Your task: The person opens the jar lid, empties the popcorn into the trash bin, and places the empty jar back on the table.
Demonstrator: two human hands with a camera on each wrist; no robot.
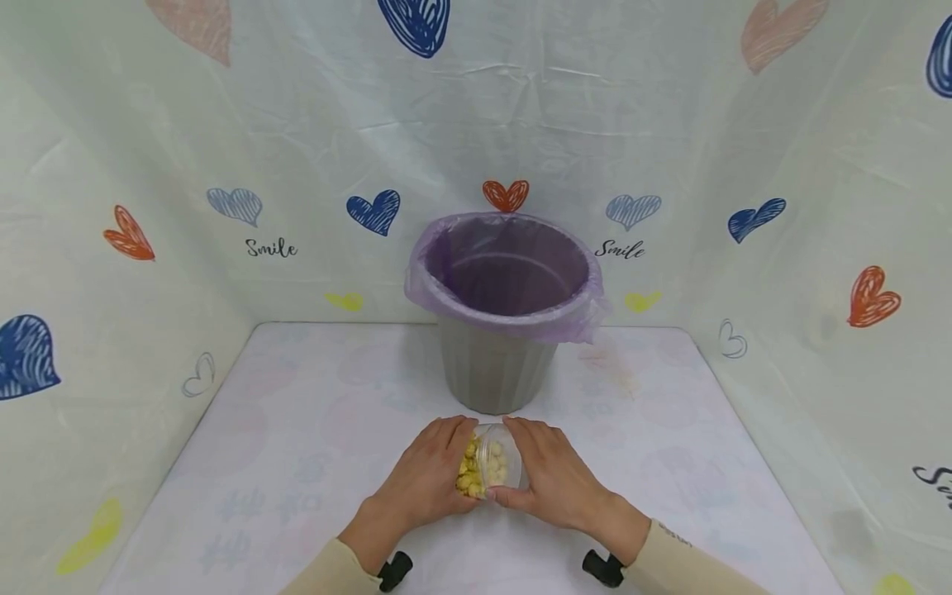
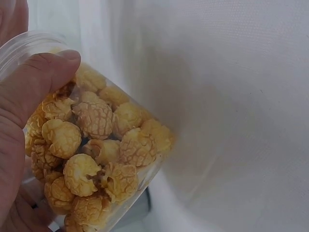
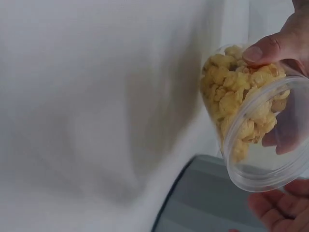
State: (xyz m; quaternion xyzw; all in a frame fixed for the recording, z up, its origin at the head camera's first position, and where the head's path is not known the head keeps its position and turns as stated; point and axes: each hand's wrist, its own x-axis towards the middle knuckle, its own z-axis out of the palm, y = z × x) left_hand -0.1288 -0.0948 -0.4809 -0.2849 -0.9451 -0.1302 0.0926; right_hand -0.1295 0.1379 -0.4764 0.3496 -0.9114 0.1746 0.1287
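Note:
My left hand (image 1: 431,471) grips a clear plastic jar (image 1: 479,463) filled with yellow popcorn. In the left wrist view, its thumb (image 2: 48,72) presses the wall just below the rim, with golden popcorn (image 2: 96,145) behind the plastic. The jar lies tilted, and its round clear end (image 3: 270,169) faces the right wrist camera. Whether a clear lid covers that end, I cannot tell. My right hand (image 1: 561,479) is spread around that end, thumb on the near side. In the right wrist view, its fingers (image 3: 285,205) lie loosely just below the rim; contact is unclear.
Behind the hands stands a grey bin (image 1: 498,372) lined with a purple bag (image 1: 580,314), its mouth facing up. The white table (image 1: 297,413) is enclosed by a pale sheet (image 1: 312,132) printed with hearts and "Smile".

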